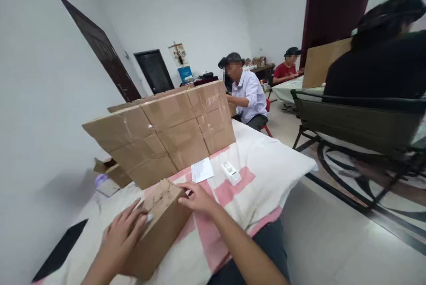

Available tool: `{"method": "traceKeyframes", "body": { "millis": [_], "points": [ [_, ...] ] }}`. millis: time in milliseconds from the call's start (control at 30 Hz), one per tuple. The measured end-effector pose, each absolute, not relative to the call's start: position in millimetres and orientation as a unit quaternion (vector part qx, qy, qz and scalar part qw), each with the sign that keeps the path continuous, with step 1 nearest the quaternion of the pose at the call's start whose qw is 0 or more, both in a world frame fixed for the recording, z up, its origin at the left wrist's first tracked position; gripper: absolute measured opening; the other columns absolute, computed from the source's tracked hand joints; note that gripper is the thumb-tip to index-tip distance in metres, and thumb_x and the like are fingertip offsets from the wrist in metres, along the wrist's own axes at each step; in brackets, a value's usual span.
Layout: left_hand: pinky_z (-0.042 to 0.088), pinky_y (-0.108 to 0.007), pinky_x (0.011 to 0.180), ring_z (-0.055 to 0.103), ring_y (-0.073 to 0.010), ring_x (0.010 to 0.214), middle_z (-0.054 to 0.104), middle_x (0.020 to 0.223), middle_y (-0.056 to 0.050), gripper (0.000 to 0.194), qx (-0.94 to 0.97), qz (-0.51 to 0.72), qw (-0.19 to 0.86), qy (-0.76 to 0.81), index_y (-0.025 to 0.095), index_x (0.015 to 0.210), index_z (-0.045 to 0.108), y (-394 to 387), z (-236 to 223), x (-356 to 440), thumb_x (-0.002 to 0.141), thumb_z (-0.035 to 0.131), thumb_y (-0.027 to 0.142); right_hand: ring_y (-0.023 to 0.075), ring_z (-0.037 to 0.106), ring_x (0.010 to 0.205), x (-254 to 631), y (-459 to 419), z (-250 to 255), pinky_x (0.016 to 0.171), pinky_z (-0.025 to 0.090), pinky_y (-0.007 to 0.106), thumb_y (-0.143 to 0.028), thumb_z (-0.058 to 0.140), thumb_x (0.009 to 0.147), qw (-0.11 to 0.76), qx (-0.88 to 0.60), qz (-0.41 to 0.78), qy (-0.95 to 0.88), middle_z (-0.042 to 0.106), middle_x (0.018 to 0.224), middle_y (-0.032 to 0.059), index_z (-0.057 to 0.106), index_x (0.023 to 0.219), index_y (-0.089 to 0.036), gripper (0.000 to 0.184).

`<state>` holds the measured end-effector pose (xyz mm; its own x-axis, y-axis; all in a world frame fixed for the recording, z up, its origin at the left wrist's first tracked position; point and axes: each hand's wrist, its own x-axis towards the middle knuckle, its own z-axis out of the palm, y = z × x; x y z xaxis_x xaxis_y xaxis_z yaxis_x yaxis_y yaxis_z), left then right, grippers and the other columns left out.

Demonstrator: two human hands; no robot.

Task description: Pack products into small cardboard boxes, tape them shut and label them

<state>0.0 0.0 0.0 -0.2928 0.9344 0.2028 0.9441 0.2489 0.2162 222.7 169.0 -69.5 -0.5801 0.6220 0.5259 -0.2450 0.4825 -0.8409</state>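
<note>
A brown cardboard box (159,227) stands on the table in front of me, its top flap sealed with clear tape. My left hand (124,234) lies on the box's near left side, fingers stretched along the top edge. My right hand (198,197) rests on the box's far right corner, fingers curled against it. Just beyond the box lie a small white printed slip (202,170) and a white tape dispenser (230,172).
A wall of stacked, taped cardboard boxes (166,132) stands across the table, which is covered by a white and pink cloth (266,161). Loose cardboard pieces (109,170) lie at left. Other people sit at tables behind; a dark chair (353,121) with a seated person is at right.
</note>
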Motion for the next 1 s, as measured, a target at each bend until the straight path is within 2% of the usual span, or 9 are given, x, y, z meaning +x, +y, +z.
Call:
{"method": "traceKeyframes", "body": {
  "millis": [300,500,767,1000],
  "points": [
    [0.04,-0.055,0.109,0.048,-0.0301,0.138,0.052,0.154,0.0,0.051,-0.597,-0.135,0.036,-0.79,0.036,0.113,0.07,1,1,3,0.094,0.031,0.062,0.02,0.065,0.104,224,170,-71,0.09,0.052,0.033,-0.028,0.076,0.082,0.442,-0.125,0.49,-0.74,0.067,0.122,0.0064,0.065,0.134,-0.027,0.053],
    [0.038,-0.056,0.111,0.05,-0.0296,0.137,0.056,0.151,-0.001,0.049,-0.601,-0.129,0.036,-0.788,0.034,0.113,0.07,3,3,6,0.094,0.033,0.06,0.0197,0.065,0.101,223,172,-76,0.092,0.051,0.034,-0.029,0.078,0.079,0.459,-0.114,0.481,-0.738,0.068,0.12,0.006,0.067,0.131,-0.026,0.054],
    [0.042,-0.051,0.111,0.052,-0.0276,0.135,0.057,0.15,-0.002,0.05,-0.647,-0.139,0.046,-0.748,0.034,0.114,0.072,0,1,-13,0.096,0.034,0.061,0.0159,0.066,0.083,231,168,-72,0.08,0.054,0.03,-0.029,0.072,0.081,0.499,-0.099,0.476,-0.717,0.071,0.099,0.0047,0.075,0.114,-0.02,0.034],
    [0.04,-0.052,0.114,0.05,-0.0281,0.139,0.056,0.151,0.001,0.055,-0.64,-0.124,0.098,-0.752,0.036,0.116,0.074,-1,-3,-14,0.094,0.032,0.062,0.0171,0.067,0.08,226,168,-75,0.078,0.055,0.03,-0.031,0.073,0.079,0.515,-0.105,0.436,-0.731,0.07,0.097,0.0054,0.075,0.118,-0.021,0.04]
  ]
}}
